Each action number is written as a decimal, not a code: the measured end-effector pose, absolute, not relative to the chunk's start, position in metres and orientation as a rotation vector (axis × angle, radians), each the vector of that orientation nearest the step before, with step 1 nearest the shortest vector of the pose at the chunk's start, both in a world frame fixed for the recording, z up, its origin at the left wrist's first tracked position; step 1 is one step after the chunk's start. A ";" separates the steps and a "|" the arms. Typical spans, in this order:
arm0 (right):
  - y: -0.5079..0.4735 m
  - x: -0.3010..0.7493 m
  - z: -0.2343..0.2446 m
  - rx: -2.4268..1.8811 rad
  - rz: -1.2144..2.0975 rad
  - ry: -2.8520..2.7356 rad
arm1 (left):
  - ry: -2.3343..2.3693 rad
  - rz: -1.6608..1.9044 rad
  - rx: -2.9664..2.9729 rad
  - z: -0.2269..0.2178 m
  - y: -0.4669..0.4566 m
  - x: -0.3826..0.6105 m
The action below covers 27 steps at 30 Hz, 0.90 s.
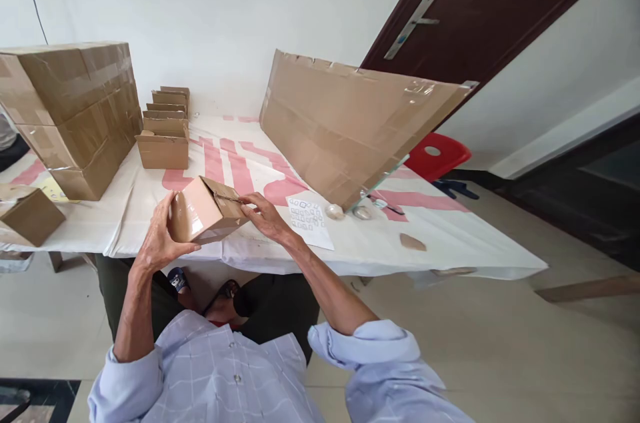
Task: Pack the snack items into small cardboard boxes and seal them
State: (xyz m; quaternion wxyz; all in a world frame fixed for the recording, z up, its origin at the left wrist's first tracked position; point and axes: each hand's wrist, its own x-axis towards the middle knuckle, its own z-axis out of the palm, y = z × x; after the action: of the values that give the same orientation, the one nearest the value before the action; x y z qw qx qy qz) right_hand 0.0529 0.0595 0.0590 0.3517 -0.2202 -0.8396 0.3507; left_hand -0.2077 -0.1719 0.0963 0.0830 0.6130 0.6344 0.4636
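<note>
My left hand (161, 236) grips a small taped cardboard box (200, 213) from its left side, holding it tilted just above the table's near edge. My right hand (264, 216) rests on the box's right end, fingers pressed flat against its folded flaps. The table (350, 246) is covered with a white cloth printed with red marks.
A large taped carton (75, 109) stands at the back left, with another small box (30, 215) at the left edge. Several open small boxes (165, 133) sit in a row. A big flattened cardboard sheet (345, 123) leans at the back right. A printed paper (309, 219), two small pebble-like lumps (335, 211), a red stool (437, 155).
</note>
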 end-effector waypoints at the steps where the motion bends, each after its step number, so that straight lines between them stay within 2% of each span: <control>1: 0.060 0.053 0.057 -0.573 0.923 -2.165 | 1.893 1.393 1.841 0.096 -0.171 -0.207; 27: 0.056 0.053 0.051 -0.582 0.956 -2.096 | 1.784 1.547 1.970 0.090 -0.173 -0.204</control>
State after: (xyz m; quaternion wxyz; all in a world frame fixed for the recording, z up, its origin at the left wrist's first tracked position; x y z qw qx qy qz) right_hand 0.0532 0.0563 0.0514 0.3735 -0.2274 -0.8183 0.3732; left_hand -0.2042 -0.1727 0.0903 0.0334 0.6402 0.5799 0.5027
